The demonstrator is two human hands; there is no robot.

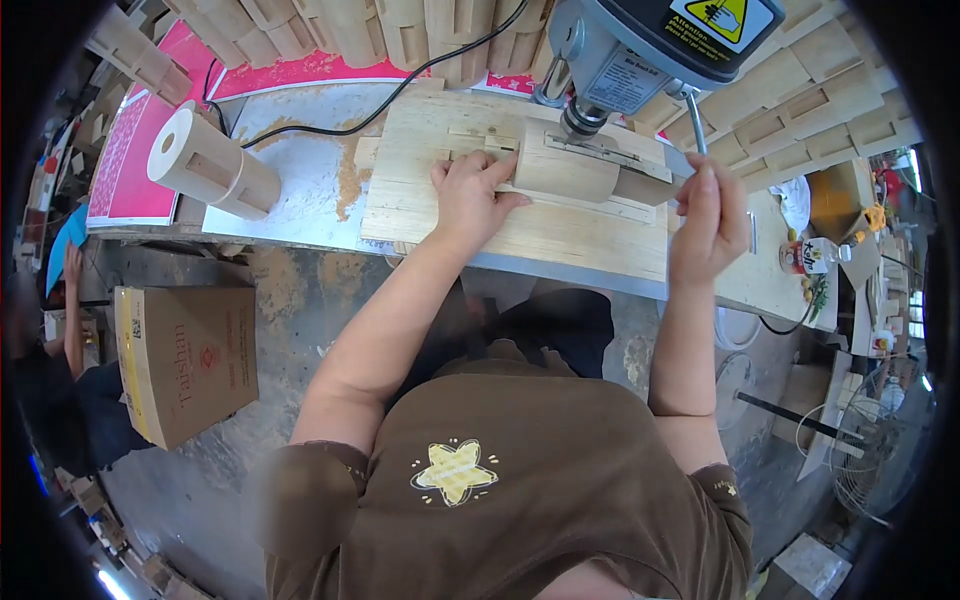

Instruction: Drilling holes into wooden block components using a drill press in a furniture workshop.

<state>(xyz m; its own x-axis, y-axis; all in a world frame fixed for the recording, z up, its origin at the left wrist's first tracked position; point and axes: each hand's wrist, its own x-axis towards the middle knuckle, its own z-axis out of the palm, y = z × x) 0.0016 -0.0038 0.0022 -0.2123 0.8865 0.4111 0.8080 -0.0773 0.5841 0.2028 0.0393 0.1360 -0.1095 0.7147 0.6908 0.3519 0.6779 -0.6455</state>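
A pale wooden cylinder (566, 165) lies on its side in a wooden jig (420, 215), beneath the chuck (583, 120) of a grey bench drill press (640, 60). My left hand (472, 200) grips the cylinder's left end, its thumb and forefinger against it and the other fingers curled over the jig. A slotted metal strip (590, 150) runs along the cylinder's top, close below the chuck. To the right, my right hand (712, 220) is closed on the end of the drill press's metal lever (697, 122). Whether the drill bit touches the wood is hidden.
Another wooden cylinder (215, 165) stands at the left of the bench. Several more line the back (350, 35) and right (800, 95). A black cable (400, 92) crosses the bench. A cardboard box (190, 360) sits on the floor, near another person's arm (73, 310). A fan (870, 440) is at right.
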